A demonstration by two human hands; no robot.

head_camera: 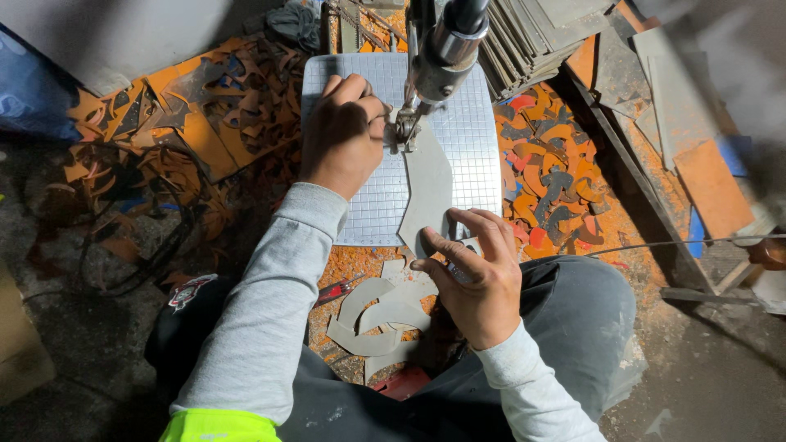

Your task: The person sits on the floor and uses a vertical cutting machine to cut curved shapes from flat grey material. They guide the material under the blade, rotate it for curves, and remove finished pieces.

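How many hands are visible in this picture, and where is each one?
2. The left hand presses on the gridded saw table beside the blade. The right hand holds the near end of the grey tile piece. No other hands are visible.

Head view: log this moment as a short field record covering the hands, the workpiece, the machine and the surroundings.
Setting: workshop floor, person seated at a small saw table with a grid top
Workpiece: grey sheet piece lying flat on the table, under the saw head
Left hand: pressed on the table beside the saw head, at the sheet's upper edge
Right hand: fingers gripping the sheet's near end
Offcuts: curved grey offcuts below the table; orange scraps on both sides
Stock: stacked grey sheets at top right
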